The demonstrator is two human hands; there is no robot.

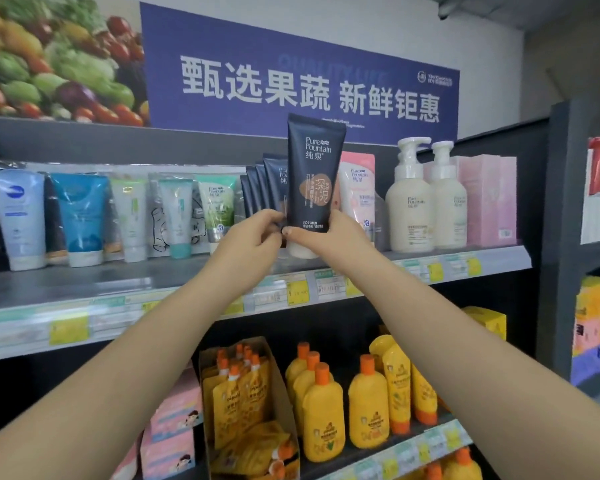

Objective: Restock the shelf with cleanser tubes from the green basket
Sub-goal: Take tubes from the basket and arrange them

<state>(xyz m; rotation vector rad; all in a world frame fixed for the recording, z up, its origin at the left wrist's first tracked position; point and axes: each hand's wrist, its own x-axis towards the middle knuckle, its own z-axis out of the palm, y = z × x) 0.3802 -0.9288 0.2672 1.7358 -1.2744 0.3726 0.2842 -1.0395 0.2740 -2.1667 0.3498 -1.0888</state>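
A dark navy cleanser tube (311,174) with a white cap stands upright, cap down, over the upper shelf (153,271). My right hand (329,235) grips its lower end, thumb across the front near the cap. My left hand (253,233) has its fingers curled at the bottom of the row of matching dark tubes (265,188) standing just behind and left of the held one. Whether it holds one of them I cannot tell. The green basket is out of view.
Pale and blue tubes (80,216) fill the shelf's left side; a pink tube (359,192), white pump bottles (409,202) and pink boxes (487,199) stand on the right. Yellow bottles (323,410) and pouches sit on the lower shelf. Price tags line the shelf edges.
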